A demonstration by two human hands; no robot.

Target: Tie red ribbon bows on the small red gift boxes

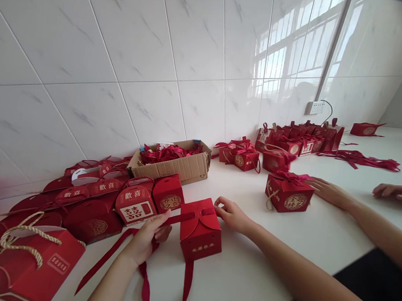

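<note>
A small red gift box [201,233] with gold lettering stands on the white table in front of me. Its curved top flaps are folded together, and a dark red ribbon [182,218] runs through slots in them. My left hand [152,235], left of the box, is closed around the ribbon, whose loose lengths hang onto the table. At the box's right upper edge, my right hand [233,215] has its fingers pinched at the ribbon's other end; the fingertips are partly hidden by the box.
Many red boxes [98,223] crowd the left side. A cardboard carton [169,169] of ribbons stands by the wall. To the right, a co-worker's hand [330,193] touches a bow-tied box [289,195]. Finished-looking boxes [293,148] and loose ribbons [365,160] lie farther back.
</note>
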